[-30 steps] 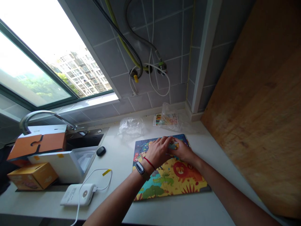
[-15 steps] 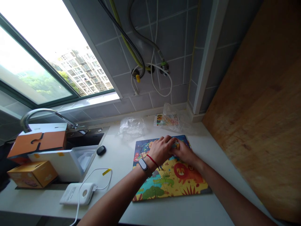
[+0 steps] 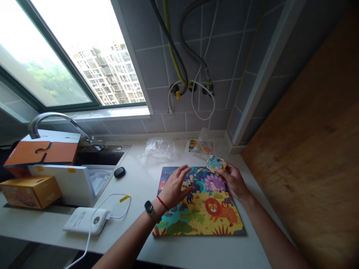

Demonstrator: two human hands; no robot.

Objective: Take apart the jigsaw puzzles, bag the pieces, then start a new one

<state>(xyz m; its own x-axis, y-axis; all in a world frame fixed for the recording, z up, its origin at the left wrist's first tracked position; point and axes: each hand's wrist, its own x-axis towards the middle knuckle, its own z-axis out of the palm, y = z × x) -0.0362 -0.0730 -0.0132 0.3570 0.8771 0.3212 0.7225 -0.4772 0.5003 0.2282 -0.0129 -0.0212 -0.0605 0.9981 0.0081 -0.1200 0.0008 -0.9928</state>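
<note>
A colourful animal jigsaw puzzle (image 3: 202, 209) lies flat on the white counter (image 3: 140, 194). My left hand (image 3: 175, 186) rests on the puzzle's upper left part with its fingers spread flat, holding nothing. My right hand (image 3: 234, 179) is at the puzzle's upper right corner and pinches a puzzle piece (image 3: 215, 163), lifted a little above the board. A black watch and a red string sit on my left wrist.
Two crumpled clear plastic bags (image 3: 158, 148) and a printed sheet (image 3: 193, 145) lie behind the puzzle. A white power bank (image 3: 85, 220) with cable, a black earbud case (image 3: 119, 172), boxes (image 3: 42, 153) over the sink, a tap (image 3: 56, 121) and a wooden panel (image 3: 314, 149) at right.
My two hands, together over the puzzle's top edge, have parted. The right hand has lifted a piece off the top right corner; the left hand has spread flat. The camera has shifted left.
</note>
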